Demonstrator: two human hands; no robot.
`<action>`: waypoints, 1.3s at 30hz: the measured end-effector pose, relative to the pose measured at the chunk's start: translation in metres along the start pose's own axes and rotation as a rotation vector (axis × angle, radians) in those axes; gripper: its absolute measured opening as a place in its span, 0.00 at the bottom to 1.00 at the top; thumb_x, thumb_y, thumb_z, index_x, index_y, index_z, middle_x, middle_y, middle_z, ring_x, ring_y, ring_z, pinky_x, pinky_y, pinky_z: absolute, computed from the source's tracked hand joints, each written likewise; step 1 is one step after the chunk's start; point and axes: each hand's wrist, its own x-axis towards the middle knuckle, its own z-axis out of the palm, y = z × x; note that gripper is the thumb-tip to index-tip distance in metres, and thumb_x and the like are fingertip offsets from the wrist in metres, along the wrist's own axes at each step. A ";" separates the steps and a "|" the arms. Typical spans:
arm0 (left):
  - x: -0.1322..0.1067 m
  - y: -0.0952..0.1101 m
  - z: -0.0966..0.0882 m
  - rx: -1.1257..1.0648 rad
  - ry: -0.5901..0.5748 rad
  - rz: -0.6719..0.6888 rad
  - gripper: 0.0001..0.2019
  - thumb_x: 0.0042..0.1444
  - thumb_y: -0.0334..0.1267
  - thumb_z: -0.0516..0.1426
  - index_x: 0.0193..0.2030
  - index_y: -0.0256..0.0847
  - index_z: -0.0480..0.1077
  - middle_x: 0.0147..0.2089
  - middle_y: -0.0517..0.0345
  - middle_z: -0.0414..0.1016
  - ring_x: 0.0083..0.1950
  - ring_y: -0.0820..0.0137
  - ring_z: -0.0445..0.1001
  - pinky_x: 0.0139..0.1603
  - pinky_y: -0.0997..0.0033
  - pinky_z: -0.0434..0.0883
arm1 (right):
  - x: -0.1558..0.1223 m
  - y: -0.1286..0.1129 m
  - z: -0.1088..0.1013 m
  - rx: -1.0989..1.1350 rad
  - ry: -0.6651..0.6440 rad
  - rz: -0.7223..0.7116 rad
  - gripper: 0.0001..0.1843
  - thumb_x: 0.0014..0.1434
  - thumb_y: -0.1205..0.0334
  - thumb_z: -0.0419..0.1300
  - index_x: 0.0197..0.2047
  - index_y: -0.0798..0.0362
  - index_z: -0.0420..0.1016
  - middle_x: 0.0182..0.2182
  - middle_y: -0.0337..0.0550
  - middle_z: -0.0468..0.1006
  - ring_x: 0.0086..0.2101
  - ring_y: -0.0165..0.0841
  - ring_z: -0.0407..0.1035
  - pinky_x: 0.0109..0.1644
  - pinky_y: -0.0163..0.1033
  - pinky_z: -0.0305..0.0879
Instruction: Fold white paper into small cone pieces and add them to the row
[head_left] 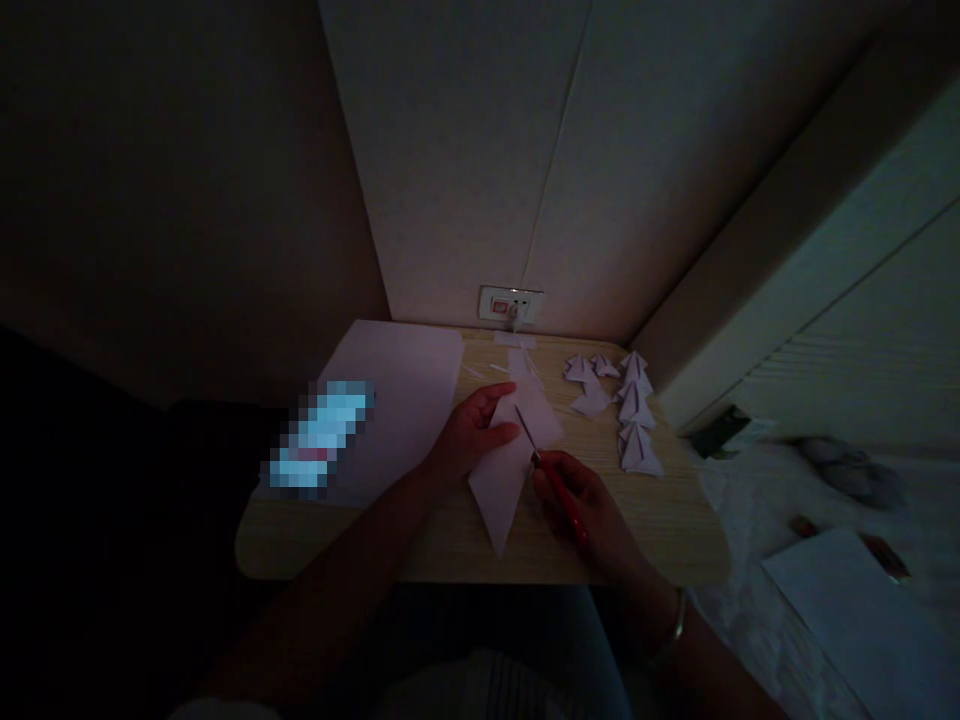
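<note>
A folded piece of white paper [501, 490] with a pointed lower end is pinched between the thumb and fingers of my left hand [480, 430]. Red-handled scissors [562, 497] are gripped in my right hand [592, 510]. Their narrow metal tip lies over the paper, close to my left thumb; whether the blades are cutting into it I cannot tell. Another white sheet [544, 415] rests behind the held piece. To the right, several folded paper shapes [636, 405] are stacked or lined up on the wooden table [675, 520].
A large white sheet [412, 380] covers the table's left part, with a lit, blurred phone-like screen [322, 435] on it. Thin paper strips [499, 367] lie near the wall socket [511, 304], which has a plug in it. Right of the table, a pale sheet [855, 600] lies on light fabric.
</note>
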 end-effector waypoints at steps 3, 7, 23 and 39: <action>0.000 0.000 0.000 -0.009 -0.004 0.008 0.31 0.39 0.33 0.65 0.53 0.41 0.65 0.48 0.51 0.74 0.41 0.68 0.74 0.38 0.73 0.69 | 0.000 0.001 0.000 -0.006 -0.004 -0.005 0.21 0.46 0.47 0.65 0.39 0.51 0.68 0.19 0.28 0.63 0.14 0.19 0.51 0.15 0.28 0.45; 0.001 0.001 0.000 -0.025 0.018 0.005 0.35 0.39 0.35 0.65 0.57 0.43 0.60 0.43 0.54 0.75 0.36 0.70 0.74 0.34 0.72 0.69 | 0.000 0.002 -0.001 -0.024 0.010 -0.017 0.21 0.47 0.49 0.65 0.40 0.51 0.68 0.19 0.29 0.64 0.14 0.19 0.50 0.15 0.28 0.44; 0.006 0.001 -0.001 0.045 0.235 0.098 0.17 0.43 0.35 0.62 0.42 0.40 0.66 0.27 0.66 0.68 0.24 0.79 0.65 0.26 0.79 0.62 | 0.003 0.004 0.003 -0.096 0.069 -0.070 0.22 0.43 0.48 0.67 0.38 0.52 0.70 0.23 0.33 0.69 0.20 0.23 0.58 0.23 0.31 0.52; 0.004 0.002 0.000 0.084 0.212 0.047 0.18 0.41 0.36 0.63 0.41 0.41 0.66 0.27 0.67 0.67 0.23 0.80 0.63 0.25 0.79 0.61 | 0.002 0.009 0.007 -0.032 0.031 -0.103 0.18 0.46 0.49 0.66 0.33 0.52 0.67 0.24 0.34 0.66 0.21 0.23 0.55 0.21 0.29 0.49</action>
